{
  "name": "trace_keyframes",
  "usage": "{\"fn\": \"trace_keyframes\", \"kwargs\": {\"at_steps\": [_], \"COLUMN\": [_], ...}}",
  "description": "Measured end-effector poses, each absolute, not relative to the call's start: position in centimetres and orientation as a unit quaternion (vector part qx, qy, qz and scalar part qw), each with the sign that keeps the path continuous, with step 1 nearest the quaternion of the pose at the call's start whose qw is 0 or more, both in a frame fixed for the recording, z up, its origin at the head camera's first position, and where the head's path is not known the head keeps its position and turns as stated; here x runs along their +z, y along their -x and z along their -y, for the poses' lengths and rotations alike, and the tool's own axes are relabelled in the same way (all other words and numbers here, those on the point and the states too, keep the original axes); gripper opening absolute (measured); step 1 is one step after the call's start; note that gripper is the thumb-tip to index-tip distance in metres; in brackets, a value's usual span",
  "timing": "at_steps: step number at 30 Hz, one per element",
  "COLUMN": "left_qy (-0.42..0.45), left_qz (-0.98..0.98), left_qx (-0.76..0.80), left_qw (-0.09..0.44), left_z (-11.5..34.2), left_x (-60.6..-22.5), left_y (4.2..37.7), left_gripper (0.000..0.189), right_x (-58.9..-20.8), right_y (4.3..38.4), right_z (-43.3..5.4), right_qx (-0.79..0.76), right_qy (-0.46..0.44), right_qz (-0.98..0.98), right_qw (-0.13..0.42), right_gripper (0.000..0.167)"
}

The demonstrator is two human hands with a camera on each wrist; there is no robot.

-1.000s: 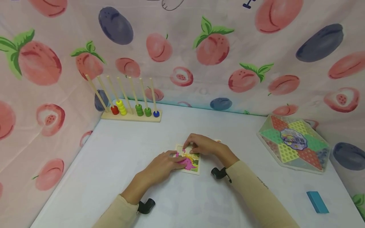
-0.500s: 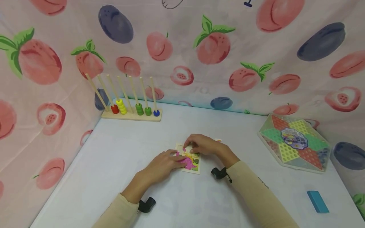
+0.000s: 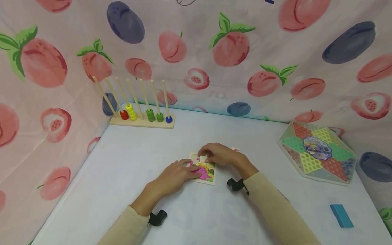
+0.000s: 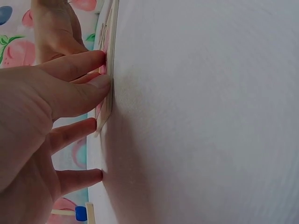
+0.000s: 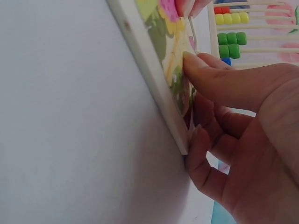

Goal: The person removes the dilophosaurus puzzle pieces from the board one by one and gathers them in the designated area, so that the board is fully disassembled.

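A small wooden jigsaw puzzle (image 3: pixel 202 173) with a pink dinosaur picture lies in its pale frame on the white table. My left hand (image 3: pixel 175 175) spreads its fairly straight fingers over the left side; in the left wrist view the thumb (image 4: pixel 96 91) rests at the frame's edge. At the far right corner, my right hand (image 3: pixel 219 154) has curled fingers and pinches a puzzle piece (image 5: pixel 186 88) between thumb and fingers, partly hidden by them. Another small printed piece (image 3: pixel 235 149) lies just behind the right wrist.
A wooden bead abacus (image 3: pixel 142 122) with upright rods stands at the back left. On the right lie a hexagonal Chinese checkers board (image 3: pixel 316 153) and a blue block (image 3: pixel 341 215). A fruit-print cloth (image 3: pixel 196 44) hangs behind the table.
The view has tilted slightly, so the things at the back sit a little higher in it. Both hands stay at the puzzle with hardly any movement.
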State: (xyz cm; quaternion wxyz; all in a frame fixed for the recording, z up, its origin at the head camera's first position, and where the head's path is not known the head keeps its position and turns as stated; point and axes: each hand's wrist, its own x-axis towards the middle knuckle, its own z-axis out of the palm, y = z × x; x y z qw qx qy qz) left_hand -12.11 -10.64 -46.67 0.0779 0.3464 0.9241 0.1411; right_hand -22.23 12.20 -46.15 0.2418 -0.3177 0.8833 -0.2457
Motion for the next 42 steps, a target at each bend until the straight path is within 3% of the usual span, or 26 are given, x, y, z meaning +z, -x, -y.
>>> {"fn": "trace_keyframes", "kwargs": {"at_steps": [12, 32, 42], "left_qy": [-0.346, -0.356, -0.345], "left_qz": [-0.924, -0.922, -0.926], "left_qx": [0.142, 0.138, 0.128], "left_qw": [0.081, 0.064, 0.080], "left_z": [10.59, 10.63, 10.53], "left_x": [-46.80, -46.73, -46.42], "left_y": [12.19, 12.22, 12.37], "left_gripper": [0.035, 0.041, 0.040], "right_x": [-45.96, -46.22, -46.24], "right_y": [22.50, 22.14, 21.71], "right_z": [-12.17, -12.71, -12.84], "right_qx": [-0.259, -0.316, -0.324], "right_qy": [0.303, 0.305, 0.296], "right_qz": [-0.881, -0.869, -0.872], "right_qw": [0.255, 0.227, 0.216], "right_gripper": [0.032, 0.026, 0.022]}}
